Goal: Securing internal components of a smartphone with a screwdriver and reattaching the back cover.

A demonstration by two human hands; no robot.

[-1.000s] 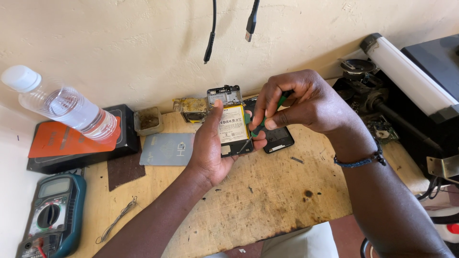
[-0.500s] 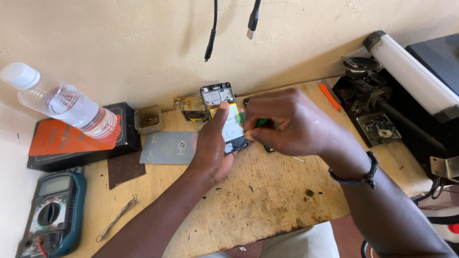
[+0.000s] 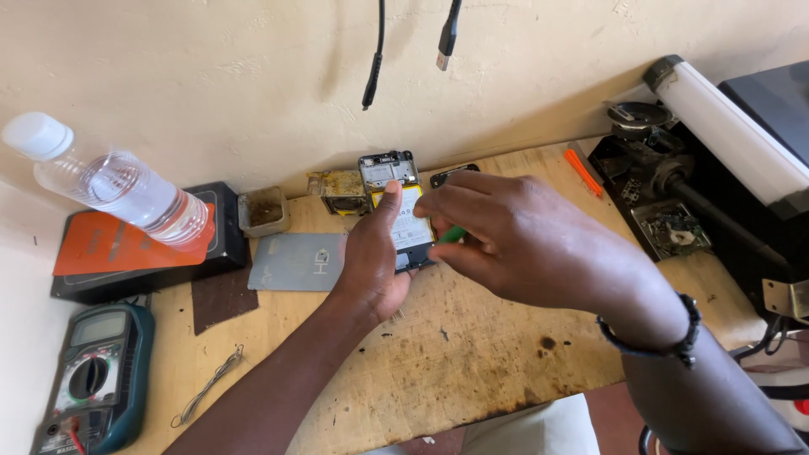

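A scarred wooden workbench (image 3: pixel 472 362) stands against a cream wall. Near its back edge the left hand (image 3: pixel 375 261) cradles an opened phone (image 3: pixel 403 206), thumb along its side. The right hand (image 3: pixel 527 240) pinches a small green tool (image 3: pixel 452 234) at the phone's battery; this looks like prying, which calls for gentle, steady leverage.

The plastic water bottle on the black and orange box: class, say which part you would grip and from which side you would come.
Grip the clear ribbed body of the plastic water bottle at mid-length, coming from above with the hand across it. It lies tilted on the black and orange box, white cap up and to the left near the wall, so its upper side is free and nothing crowds it.
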